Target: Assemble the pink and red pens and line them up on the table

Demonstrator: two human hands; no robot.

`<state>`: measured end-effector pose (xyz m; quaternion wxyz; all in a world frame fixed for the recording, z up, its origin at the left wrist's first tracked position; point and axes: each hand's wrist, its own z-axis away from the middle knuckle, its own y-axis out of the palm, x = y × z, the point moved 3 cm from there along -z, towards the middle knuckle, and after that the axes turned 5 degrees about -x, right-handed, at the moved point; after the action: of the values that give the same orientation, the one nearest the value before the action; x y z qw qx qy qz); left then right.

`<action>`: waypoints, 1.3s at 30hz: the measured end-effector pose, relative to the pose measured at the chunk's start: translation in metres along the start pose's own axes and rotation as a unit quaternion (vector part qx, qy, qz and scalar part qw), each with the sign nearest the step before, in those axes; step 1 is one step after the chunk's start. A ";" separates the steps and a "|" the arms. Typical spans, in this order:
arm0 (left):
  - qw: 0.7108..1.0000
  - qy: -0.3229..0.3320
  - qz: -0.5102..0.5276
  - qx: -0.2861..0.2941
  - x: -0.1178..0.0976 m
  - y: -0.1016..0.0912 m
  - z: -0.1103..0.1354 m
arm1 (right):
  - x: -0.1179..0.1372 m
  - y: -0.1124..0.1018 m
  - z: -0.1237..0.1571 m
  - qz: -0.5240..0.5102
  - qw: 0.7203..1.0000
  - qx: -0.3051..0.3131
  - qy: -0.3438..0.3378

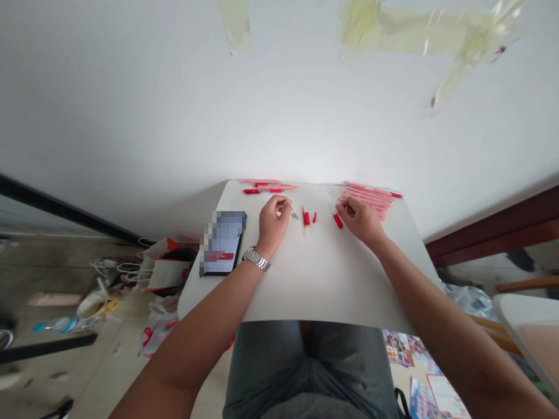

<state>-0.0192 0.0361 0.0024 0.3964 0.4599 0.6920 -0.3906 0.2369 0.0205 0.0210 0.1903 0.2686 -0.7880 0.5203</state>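
My left hand (275, 216), with a watch at the wrist, is over the table with its fingers curled together; what they pinch is too small to make out. Small silvery metal parts (294, 216) lie just right of its fingertips. In the middle are a thin pen refill (304, 226), a short red sleeve (307, 218) and a small red cone tip (314, 217). My right hand (358, 218) is closed, its fingertips beside a pen barrel with a red grip (338, 220). Whether they grip the barrel or something hidden, I cannot tell.
Pink-wrapped pens (369, 199) are bundled at the table's back right. Several red and pink pens (266, 187) lie at the back left. A phone (225, 244) rests along the left edge of the white table (323, 279). The wall stands right behind.
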 end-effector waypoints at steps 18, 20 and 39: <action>1.000 -0.007 -0.014 -0.002 0.002 0.000 -0.001 | -0.025 0.008 0.007 -0.137 0.985 -0.096 0.052; 1.000 -0.009 -0.016 -0.001 0.002 0.000 -0.001 | -0.025 0.008 0.007 -0.139 0.985 -0.091 0.052; 1.000 -0.007 -0.011 0.005 0.004 0.000 -0.002 | -0.028 0.008 0.010 -0.119 0.991 -0.041 0.045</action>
<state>-0.0201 0.0394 -0.0004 0.3944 0.4517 0.6924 -0.4012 0.2531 0.0198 -0.0050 0.2972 0.3289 -0.7616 0.4727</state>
